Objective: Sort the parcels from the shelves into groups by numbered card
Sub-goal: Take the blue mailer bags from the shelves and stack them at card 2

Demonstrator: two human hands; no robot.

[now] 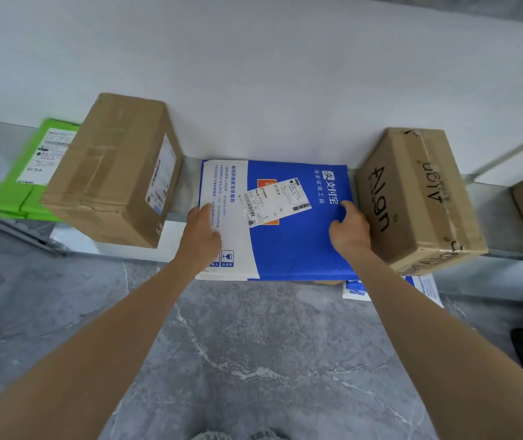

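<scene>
Shelf inspection, head view. The parcel in question, a blue and white envelope [288,249], lies flat at the middle of the shelf [184,182]. Its far end is near the back edge and its near end juts out past the front edge. A white shipping label [274,201] sits on its top face.

My left hand [204,231] lies on the white strip along the envelope's left edge, fingers stretched forward and flat on the surface. My right hand [350,231] is on the blue part at the right edge, fingers bent, one finger reaching further back. I cannot tell whether it grips the edge or only presses.

Other items on the shelf:
- a plain brown box [111,173] to the left, also overhanging the front edge
- a green packet [28,179] beyond it, toward the left end
- a brown box printed "Align" [412,198] just beside the right hand

A second blue envelope [357,289] shows on a lower level — partly hidden by my right arm.
</scene>
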